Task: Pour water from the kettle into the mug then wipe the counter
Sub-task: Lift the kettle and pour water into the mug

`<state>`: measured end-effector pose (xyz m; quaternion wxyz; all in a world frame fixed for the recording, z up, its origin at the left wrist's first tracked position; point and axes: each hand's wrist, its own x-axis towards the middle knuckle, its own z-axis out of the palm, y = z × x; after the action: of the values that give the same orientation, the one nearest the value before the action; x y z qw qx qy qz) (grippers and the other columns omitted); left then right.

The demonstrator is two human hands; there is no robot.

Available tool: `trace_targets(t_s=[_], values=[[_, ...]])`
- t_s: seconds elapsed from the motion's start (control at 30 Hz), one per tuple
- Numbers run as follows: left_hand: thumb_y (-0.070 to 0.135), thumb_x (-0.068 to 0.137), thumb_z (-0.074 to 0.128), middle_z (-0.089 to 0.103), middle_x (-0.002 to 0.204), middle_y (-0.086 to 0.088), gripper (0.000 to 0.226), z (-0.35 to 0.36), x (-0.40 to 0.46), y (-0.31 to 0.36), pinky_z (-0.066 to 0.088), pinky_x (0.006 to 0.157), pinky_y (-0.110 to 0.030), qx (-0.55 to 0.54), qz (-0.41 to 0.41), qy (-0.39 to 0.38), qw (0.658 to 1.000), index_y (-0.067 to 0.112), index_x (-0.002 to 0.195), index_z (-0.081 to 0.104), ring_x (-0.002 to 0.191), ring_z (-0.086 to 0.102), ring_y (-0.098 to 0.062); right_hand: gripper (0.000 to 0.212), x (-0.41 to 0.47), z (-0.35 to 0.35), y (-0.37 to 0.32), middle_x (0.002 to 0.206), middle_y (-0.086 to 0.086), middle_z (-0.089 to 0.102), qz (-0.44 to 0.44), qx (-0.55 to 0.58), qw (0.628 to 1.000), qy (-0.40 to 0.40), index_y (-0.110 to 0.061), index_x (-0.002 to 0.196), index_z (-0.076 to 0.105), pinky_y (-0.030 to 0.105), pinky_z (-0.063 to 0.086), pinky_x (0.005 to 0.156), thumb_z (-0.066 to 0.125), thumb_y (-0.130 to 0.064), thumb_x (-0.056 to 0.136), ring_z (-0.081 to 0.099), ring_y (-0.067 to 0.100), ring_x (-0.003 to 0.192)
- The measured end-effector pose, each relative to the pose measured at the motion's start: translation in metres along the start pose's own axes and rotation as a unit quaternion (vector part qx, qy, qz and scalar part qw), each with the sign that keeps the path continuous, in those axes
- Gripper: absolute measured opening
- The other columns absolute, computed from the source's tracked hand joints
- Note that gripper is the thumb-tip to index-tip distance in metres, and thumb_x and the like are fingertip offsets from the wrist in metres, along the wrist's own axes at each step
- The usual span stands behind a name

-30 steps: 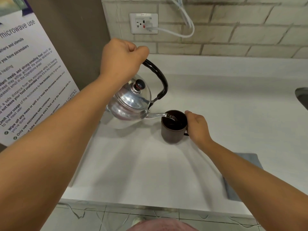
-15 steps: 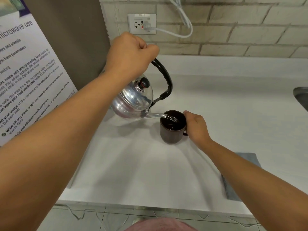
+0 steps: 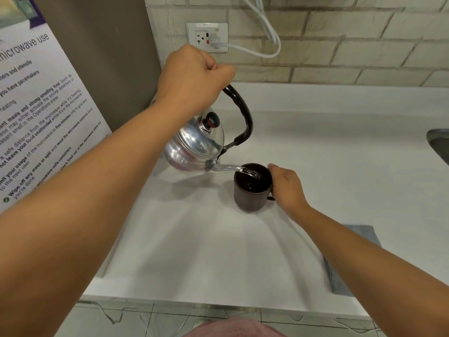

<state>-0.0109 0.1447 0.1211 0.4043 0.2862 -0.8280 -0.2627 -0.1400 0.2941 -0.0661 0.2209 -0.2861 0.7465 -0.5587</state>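
A shiny steel kettle (image 3: 194,148) with a black arched handle hangs tilted above the white counter (image 3: 194,239). My left hand (image 3: 194,76) is closed around the top of that handle. The spout reaches over the rim of a dark brown mug (image 3: 251,190) that stands on the counter, and a thin stream of water runs into it. My right hand (image 3: 286,188) grips the mug at its handle side. A grey cloth (image 3: 340,283) lies flat near the counter's front right, partly hidden under my right forearm.
A microwave-use poster (image 3: 41,117) leans at the left beside a grey panel. A wall socket (image 3: 207,37) with a white cable sits on the brick wall behind. A sink edge (image 3: 439,147) shows at the far right. The counter's front edge drops to a tiled floor.
My left hand has lifted the kettle's handle higher and tipped the kettle further toward the mug. Water now runs from the spout. The right hand and the mug stay in place.
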Motion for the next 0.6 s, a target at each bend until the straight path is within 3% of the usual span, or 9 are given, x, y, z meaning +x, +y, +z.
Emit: trace_targets(t_s=[0.1, 0.23, 0.47, 0.6], values=[[0.021, 0.072, 0.054, 0.021, 0.029, 0.006, 0.043, -0.001, -0.002, -0.005, 0.028, 0.047, -0.021, -0.016, -0.007, 0.002, 1.000, 0.016, 0.036, 0.030, 0.035, 0.021, -0.009, 0.050, 0.000, 0.000, 0.001, 0.039, -0.006, 0.038, 0.007, 0.002, 1.000, 0.001, -0.017, 0.048, 0.032, 0.012, 0.031, 0.038, 0.043, -0.030, 0.094, 0.035, 0.006, 0.036], [0.018, 0.074, 0.055, 0.018, 0.030, 0.008, 0.045, -0.005, -0.004, -0.016, 0.026, 0.040, -0.013, -0.055, -0.040, 0.015, 0.998, 0.019, 0.038, 0.027, 0.032, 0.019, -0.009, 0.051, 0.000, -0.001, 0.001, 0.041, -0.004, 0.040, 0.011, -0.001, 1.000, 0.000, -0.016, 0.047, 0.034, 0.011, 0.033, 0.040, 0.043, -0.031, 0.095, 0.037, 0.007, 0.037], [0.020, 0.074, 0.057, 0.017, 0.035, 0.011, 0.034, -0.011, -0.010, -0.040, 0.021, 0.037, -0.015, -0.124, -0.125, 0.059, 0.982, 0.008, 0.049, 0.038, 0.037, 0.015, -0.008, 0.050, -0.001, -0.001, 0.000, 0.039, -0.008, 0.039, 0.010, 0.002, 1.000, 0.000, -0.017, 0.047, 0.032, 0.011, 0.032, 0.039, 0.043, -0.030, 0.095, 0.037, 0.005, 0.037], [0.021, 0.076, 0.058, 0.024, 0.038, 0.010, 0.038, -0.013, -0.013, -0.052, 0.020, 0.037, -0.017, -0.171, -0.175, 0.073, 0.967, 0.017, 0.045, 0.035, 0.037, 0.017, -0.007, 0.049, -0.001, -0.002, 0.000, 0.040, -0.008, 0.038, 0.016, -0.001, 1.000, -0.006, -0.017, 0.049, 0.033, 0.012, 0.033, 0.041, 0.043, -0.031, 0.095, 0.037, 0.006, 0.038]])
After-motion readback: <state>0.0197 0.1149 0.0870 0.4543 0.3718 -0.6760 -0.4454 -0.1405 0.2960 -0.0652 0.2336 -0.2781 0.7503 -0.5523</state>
